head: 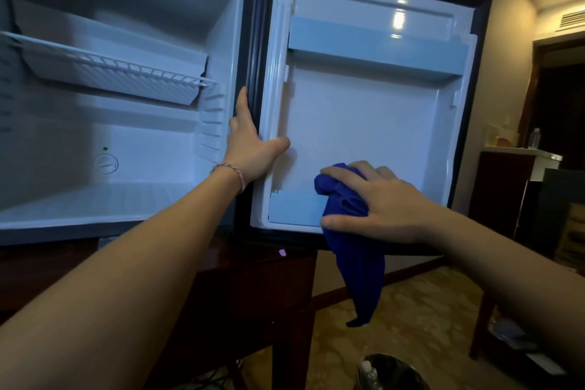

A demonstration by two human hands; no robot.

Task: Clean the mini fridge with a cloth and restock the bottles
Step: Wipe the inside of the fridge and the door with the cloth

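A blue cloth [343,199] is bunched against the lower shelf [294,207] of the open mini fridge door [364,111], at about 5 o'clock on the door's inner panel, its tail hanging below the door edge. It is gripped by the right hand [376,199], fingers curled over it, thumb beneath, forearm reaching in from 4 o'clock. The door's hinge-side edge is held by the left hand [250,142] at 9 o'clock, thumb spread onto the liner, arm extended from 7 o'clock. The fridge cavity [126,123] with its wire shelf [120,63] lies at 10 o'clock.
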